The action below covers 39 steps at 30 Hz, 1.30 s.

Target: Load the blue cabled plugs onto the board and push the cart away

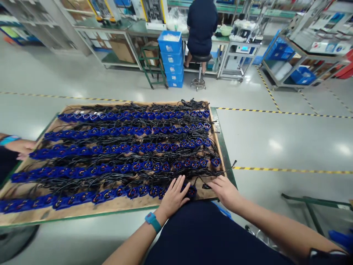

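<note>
Rows of blue round housings (143, 190) with small coloured wires inside stand in a shallow wooden tray (222, 147). Black cables (116, 179) lie bundled between the rows. My left hand (173, 197) is open, its fingers spread over the nearest row at the right end, touching a blue housing (191, 191) that it partly covers. At the tray's near right corner, my right hand (224, 191) has its fingers closed around a black cable end (206, 186); the grip is partly hidden. Another cable end (234, 164) sticks out over the right edge.
Another person's hand (24, 147) holds the tray's left edge. A green-edged surface (227, 162) lies under the tray. Across the aisle, a seated person (202, 29) works at a bench beside stacked blue bins (172, 59). A loaded cart (303, 55) stands far right; a green frame (311, 206) stands near right.
</note>
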Available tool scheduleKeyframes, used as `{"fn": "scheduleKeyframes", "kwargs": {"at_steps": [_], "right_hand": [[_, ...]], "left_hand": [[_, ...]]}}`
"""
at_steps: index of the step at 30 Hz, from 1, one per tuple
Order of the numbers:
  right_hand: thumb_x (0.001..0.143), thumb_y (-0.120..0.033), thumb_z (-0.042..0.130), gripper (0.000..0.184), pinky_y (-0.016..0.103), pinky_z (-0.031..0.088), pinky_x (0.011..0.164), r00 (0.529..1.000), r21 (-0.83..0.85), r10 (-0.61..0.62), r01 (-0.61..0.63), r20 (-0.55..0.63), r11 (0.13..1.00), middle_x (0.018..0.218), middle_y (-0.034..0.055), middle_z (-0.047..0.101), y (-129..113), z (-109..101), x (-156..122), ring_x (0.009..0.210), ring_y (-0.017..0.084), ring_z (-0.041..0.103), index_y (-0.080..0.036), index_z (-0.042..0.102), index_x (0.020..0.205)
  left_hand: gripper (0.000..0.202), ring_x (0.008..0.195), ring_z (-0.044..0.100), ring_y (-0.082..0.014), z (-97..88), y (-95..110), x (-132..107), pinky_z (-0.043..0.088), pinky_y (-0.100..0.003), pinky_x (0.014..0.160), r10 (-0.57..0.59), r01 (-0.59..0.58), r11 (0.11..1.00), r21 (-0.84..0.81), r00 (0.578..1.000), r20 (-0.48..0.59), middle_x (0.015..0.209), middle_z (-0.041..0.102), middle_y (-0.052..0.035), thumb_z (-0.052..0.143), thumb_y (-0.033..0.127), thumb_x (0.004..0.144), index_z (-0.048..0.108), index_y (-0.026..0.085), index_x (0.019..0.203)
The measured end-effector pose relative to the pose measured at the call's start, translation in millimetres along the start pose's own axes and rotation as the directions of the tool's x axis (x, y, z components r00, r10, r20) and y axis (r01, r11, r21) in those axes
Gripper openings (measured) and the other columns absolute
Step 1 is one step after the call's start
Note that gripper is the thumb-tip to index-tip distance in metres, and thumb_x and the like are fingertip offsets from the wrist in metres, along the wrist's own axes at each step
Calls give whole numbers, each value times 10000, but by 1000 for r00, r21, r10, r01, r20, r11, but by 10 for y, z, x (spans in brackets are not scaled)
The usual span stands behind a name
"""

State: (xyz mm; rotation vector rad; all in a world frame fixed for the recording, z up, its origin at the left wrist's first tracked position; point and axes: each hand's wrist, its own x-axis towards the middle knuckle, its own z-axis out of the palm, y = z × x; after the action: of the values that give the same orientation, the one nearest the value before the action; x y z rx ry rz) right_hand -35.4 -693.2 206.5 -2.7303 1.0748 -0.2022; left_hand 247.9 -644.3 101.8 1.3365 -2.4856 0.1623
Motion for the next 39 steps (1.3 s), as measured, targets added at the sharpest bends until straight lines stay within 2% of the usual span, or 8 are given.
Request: {"fn": "scheduleKeyframes", "kwargs": {"at_steps": [7, 12, 17, 24, 28, 32, 35, 39], "right_hand": [[901, -103, 518, 347, 392, 352, 890, 966, -285, 213, -166, 144, 944, 1176, 156, 670, 268, 280, 414, 1066, 279, 560, -126, 619, 1233], [836, -19, 456, 488, 369, 376, 868, 964, -185, 161, -122, 212, 975, 1117, 162, 700, 535, 391, 373, 1023, 260, 588, -81, 583, 1303], [816, 8, 436, 531, 365, 415, 888, 959, -16, 29, -26, 283, 1000, 1149, 141, 693, 479, 266, 476, 1070, 236, 591, -157, 605, 1291], [830, -15, 553, 360, 340, 463, 865, 938, -103, 39, -3, 345, 995, 1026, 121, 687, 305, 332, 642, 983, 233, 625, -150, 630, 1155], [892, -33, 507, 246, 366, 465, 884, 947, -160, 91, -43, 308, 986, 1016, 147, 660, 179, 299, 632, 980, 248, 606, -129, 626, 1085], [969, -154, 514, 379, 366, 468, 917, 961, -102, -80, 110, 263, 989, 1169, 140, 632, 35, 255, 678, 1052, 234, 585, -127, 510, 1347], [962, -251, 585, 402, 372, 481, 878, 947, -93, -164, 196, 275, 976, 1121, 127, 644, -19, 305, 796, 1026, 245, 586, -116, 524, 1336], [926, -256, 639, 436, 413, 467, 895, 977, -143, -32, 63, 212, 988, 1144, 154, 633, -30, 402, 823, 1053, 276, 572, -100, 533, 1320]], "left_hand": [[806, 1485, 328, -381, 8, 154, -6, 332, -558, 1177, -174, 174, 984, -30, 985, 5, 1559, 389, -267, 670, 623, 825, 489, 119, 1427], [1002, 1525, 232, -372, -294, -317, -346, 282, -595, 1207, -140, 136, 990, 36, 982, 126, 1599, 332, -239, 752, 626, 747, 361, 122, 1520], [620, 1506, 269, -393, -320, -700, -602, 297, -615, 1198, -170, 153, 984, 93, 962, 214, 1588, 334, -256, 771, 473, 793, 611, 141, 1292], [479, 1448, 379, -422, -102, -423, -561, 363, -596, 1160, -381, 364, 919, 154, 919, 103, 1518, 423, -304, 676, 477, 867, 670, 73, 1123], [770, 1445, 368, -453, -134, -407, -551, 344, -611, 1153, -412, 399, 905, 144, 908, 73, 1532, 385, -328, 684, 633, 801, 603, 36, 1281], [1197, 1500, 271, -421, -219, -449, -340, 275, -581, 1199, -259, 254, 964, 79, 964, 62, 1593, 297, -295, 705, 774, 669, 312, 47, 1535], [1382, 1530, 193, -399, -260, -452, -71, 228, -554, 1226, -144, 143, 990, 13, 987, 72, 1617, 246, -287, 697, 842, 593, 158, 36, 1578], [1490, 1529, 186, -407, -249, -414, 216, 199, -584, 1225, -96, 104, 992, -68, 989, 115, 1629, 224, -275, 705, 873, 527, 73, 39, 1587]]}}
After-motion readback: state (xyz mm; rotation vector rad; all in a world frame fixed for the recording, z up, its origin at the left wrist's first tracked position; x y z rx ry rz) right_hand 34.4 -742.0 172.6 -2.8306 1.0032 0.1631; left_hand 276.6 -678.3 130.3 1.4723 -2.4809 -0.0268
